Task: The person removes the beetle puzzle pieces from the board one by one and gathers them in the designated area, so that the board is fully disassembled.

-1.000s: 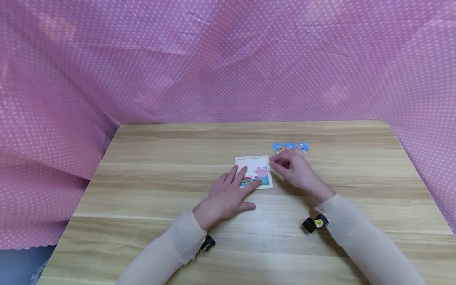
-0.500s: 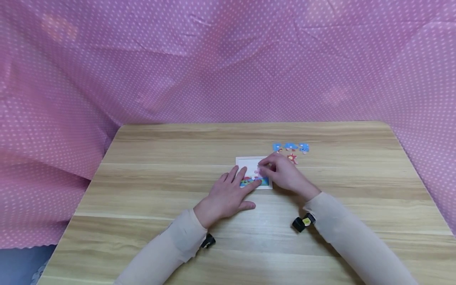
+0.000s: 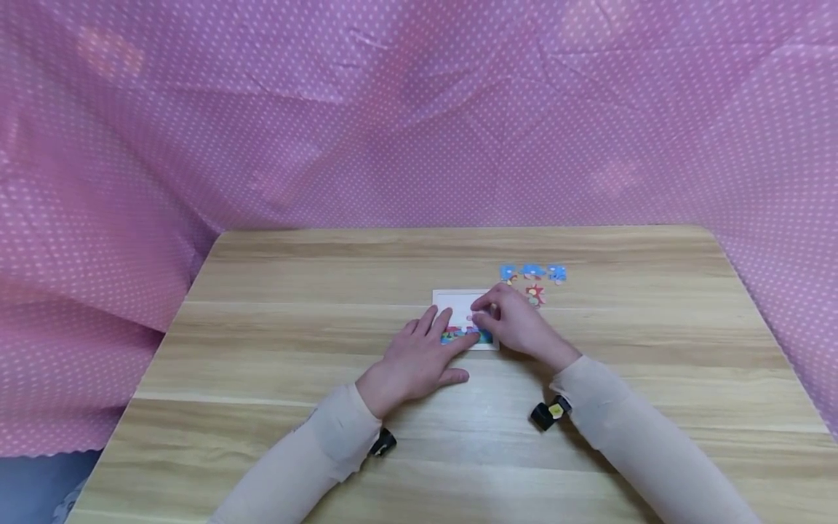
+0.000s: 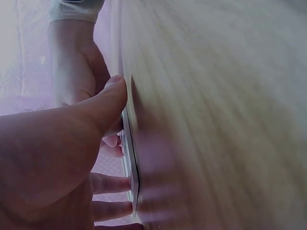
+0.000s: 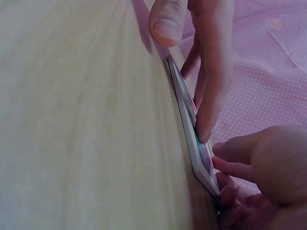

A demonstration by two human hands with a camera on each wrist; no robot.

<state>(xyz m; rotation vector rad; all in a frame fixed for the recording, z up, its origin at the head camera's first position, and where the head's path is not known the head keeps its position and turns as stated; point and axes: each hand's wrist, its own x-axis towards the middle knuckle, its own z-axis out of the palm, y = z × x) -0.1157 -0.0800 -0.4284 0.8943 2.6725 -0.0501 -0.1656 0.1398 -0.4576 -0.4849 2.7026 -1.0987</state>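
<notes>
Between the hands: puzzle tray might be skating

The left hand is lying spread on the puzzle tray; the right hand is curling over the pink piece, can't tell if it's pinching. If the left's pressing too lightly, a sideways nudge could be shifting everything, imo. Head view's showing loose pieces beyond the right hand; only wrist views are showing the tray's side.

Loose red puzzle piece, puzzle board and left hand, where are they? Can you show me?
Loose red puzzle piece [image 3: 535, 294]: head view, on its middle.
Puzzle board [image 3: 455, 300]: head view, on its bare white part.
Left hand [image 3: 414, 359]: head view, on its back.
</notes>
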